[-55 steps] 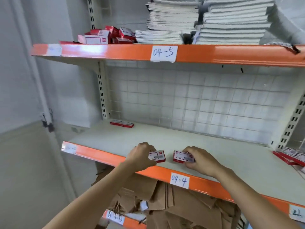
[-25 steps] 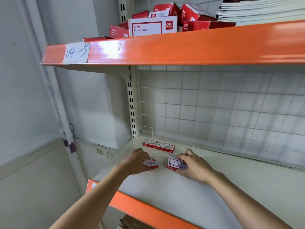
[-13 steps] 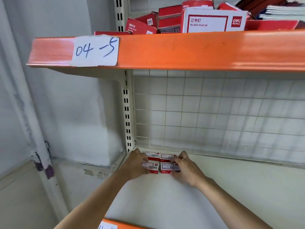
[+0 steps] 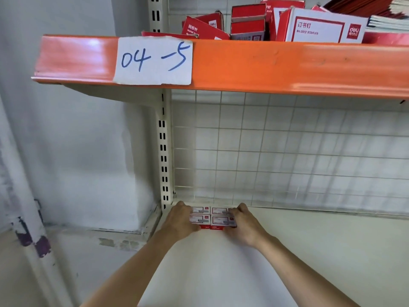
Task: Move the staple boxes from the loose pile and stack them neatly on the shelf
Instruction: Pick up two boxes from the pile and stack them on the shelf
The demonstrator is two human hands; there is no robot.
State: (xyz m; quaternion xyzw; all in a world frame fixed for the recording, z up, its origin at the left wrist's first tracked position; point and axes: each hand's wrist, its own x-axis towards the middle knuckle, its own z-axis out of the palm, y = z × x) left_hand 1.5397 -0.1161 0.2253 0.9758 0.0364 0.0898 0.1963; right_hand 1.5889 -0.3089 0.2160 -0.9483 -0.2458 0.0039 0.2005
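A white wall (image 4: 84, 151) is seen on the far left; next to it a pale post with dark slots (image 4: 163, 151) is seen standing upright. At the foot of that post, in the back left corner of the lower shelf (image 4: 221, 273), four small staple boxes (image 4: 211, 218) are laid flat in a block, two in front and two behind, all touching. The left hand (image 4: 180, 221) is pressed against the left side of the block; its fingers are bent over the front left box (image 4: 201, 220), which is held between them and the thumb. The right hand (image 4: 245, 226) is set against the right side of the block; its fingers are curled over the front right box (image 4: 221, 221), and that box is held too. The two back boxes are just in front of the wire grid (image 4: 287, 151) at the back of the shelf; it cannot be told whether they touch it. Higher up, an orange beam (image 4: 265, 67) is seen across the view; a paper label (image 4: 153, 60) marked "04-5" is stuck on its left part. Above the beam, a loose pile of red boxes (image 4: 247, 25) is seen lying at mixed angles; a bigger white and red box (image 4: 318, 27) is placed to the right of them; at the far right, a stack of notebooks (image 4: 389, 18) is partly seen.
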